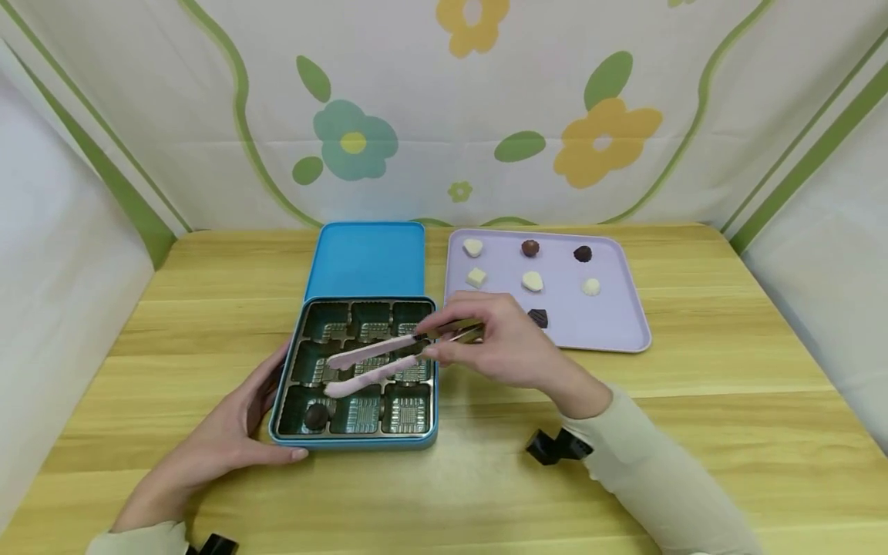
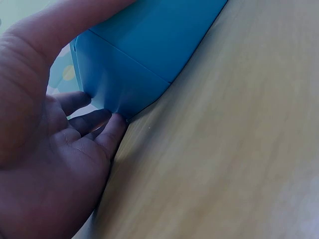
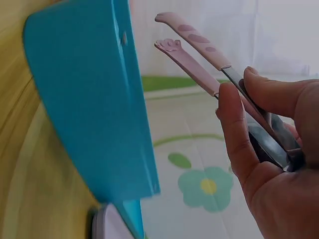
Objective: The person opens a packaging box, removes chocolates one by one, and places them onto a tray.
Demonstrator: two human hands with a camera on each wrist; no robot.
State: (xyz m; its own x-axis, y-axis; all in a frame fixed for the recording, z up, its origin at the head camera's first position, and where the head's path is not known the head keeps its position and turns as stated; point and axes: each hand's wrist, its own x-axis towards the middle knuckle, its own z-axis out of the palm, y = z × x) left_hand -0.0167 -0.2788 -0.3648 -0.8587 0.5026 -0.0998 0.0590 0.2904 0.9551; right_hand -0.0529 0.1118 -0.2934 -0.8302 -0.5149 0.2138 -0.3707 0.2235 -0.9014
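My left hand (image 1: 229,435) steadies a blue tin (image 1: 350,445) at its near left corner, thumb along the front wall and fingertips against the left side (image 2: 117,74). Inside the tin sits a dark green plastic insert (image 1: 384,385) with square compartments. A round dark chocolate (image 1: 317,416) lies in the near left one. Between thumb and fingers, my right hand (image 1: 509,343) grips tongs (image 1: 368,380) with pink paw-shaped tips. Those tips are spread apart over the tin with nothing between them; in the right wrist view the pink arms (image 3: 199,45) stand above the tin's rim.
Behind the tin lies its blue lid (image 1: 368,258). To the right, a lilac tray (image 1: 603,327) bears several chocolates, among them a white heart (image 1: 472,247), a brown one (image 1: 530,247) and a dark square (image 1: 537,317) partly near my right hand. A flowered cloth (image 1: 444,100) hangs behind the table.
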